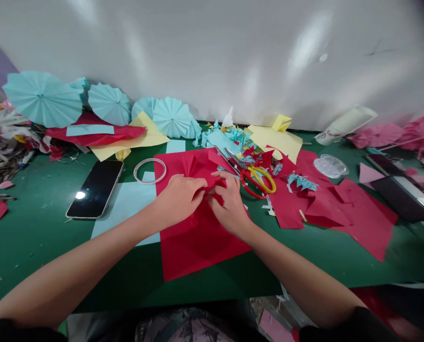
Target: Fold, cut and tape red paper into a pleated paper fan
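Pinching pleated red paper (189, 165) between the bare fingers of the left hand (180, 197) and right hand (229, 203), just above a large flat rectangular sheet of red paper (197, 251). Note in the left hand a closed grip, with thumb and fingers drawn together on the folds; in the right hand, a narrow pinch by thumb and forefinger, with the remaining fingers curled loosely. Impossible to tell how the hidden fingertips meet the paper. Observe the fan-like pleats standing over the far part of the sheet, beyond the left hand.

Compare, left of the sheet and running under its edge, a pale blue paper sheet (126, 204); farther left, a black-screened smartphone (96, 190); at the sheet's far left corner, a thin pale ring (149, 183). See, at the sheet's far right edge, metal scissors with red and yellow handles (248, 171), and, right of the sheet, cut red paper scraps (368, 223) and a round clear plastic lid (330, 166). Find, beyond the sheet, pale blue paper scraps (223, 141), a small white nozzle-tipped bottle (228, 117), and, farther left, large pale blue pleated paper rosettes (171, 118). Note beneath the sheet a green tabletop (126, 280).
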A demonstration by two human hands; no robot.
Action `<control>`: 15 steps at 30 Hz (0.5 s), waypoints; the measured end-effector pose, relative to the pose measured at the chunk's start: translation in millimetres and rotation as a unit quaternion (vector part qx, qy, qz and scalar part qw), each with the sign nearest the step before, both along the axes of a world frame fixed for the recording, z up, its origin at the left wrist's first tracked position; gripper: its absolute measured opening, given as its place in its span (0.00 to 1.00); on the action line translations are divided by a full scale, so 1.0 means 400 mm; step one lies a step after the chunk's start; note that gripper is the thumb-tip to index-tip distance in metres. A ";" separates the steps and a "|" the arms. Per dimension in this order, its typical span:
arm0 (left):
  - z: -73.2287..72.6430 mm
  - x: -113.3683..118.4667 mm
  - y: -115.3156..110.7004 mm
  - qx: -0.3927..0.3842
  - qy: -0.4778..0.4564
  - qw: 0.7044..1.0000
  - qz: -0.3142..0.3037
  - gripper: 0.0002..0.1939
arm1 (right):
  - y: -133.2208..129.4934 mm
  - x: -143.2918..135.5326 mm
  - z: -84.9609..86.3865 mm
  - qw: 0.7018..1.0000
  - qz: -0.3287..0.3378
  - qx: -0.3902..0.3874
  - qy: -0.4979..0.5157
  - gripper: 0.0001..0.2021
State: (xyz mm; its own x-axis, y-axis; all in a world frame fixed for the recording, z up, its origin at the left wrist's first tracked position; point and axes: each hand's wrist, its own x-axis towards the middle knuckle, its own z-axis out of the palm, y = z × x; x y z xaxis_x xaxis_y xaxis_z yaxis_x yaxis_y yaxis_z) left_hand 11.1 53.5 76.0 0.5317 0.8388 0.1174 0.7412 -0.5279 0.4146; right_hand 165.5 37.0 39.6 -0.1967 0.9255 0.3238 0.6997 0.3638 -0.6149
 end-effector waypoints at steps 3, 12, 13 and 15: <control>0.003 -0.001 -0.001 0.001 0.000 1.000 -0.002 0.10 | -0.002 0.000 0.005 1.000 0.004 0.002 0.001 0.06; 0.003 0.001 -0.008 0.014 0.017 1.000 -0.021 0.12 | 0.000 -0.001 0.004 1.000 -0.004 -0.004 0.011 0.07; 0.003 0.002 -0.008 0.014 0.018 1.000 -0.020 0.12 | 0.001 -0.001 0.004 1.000 -0.004 -0.005 0.011 0.08; 0.004 0.003 -0.011 0.015 0.024 0.999 -0.016 0.12 | 0.001 -0.002 0.005 1.000 -0.004 -0.008 0.010 0.07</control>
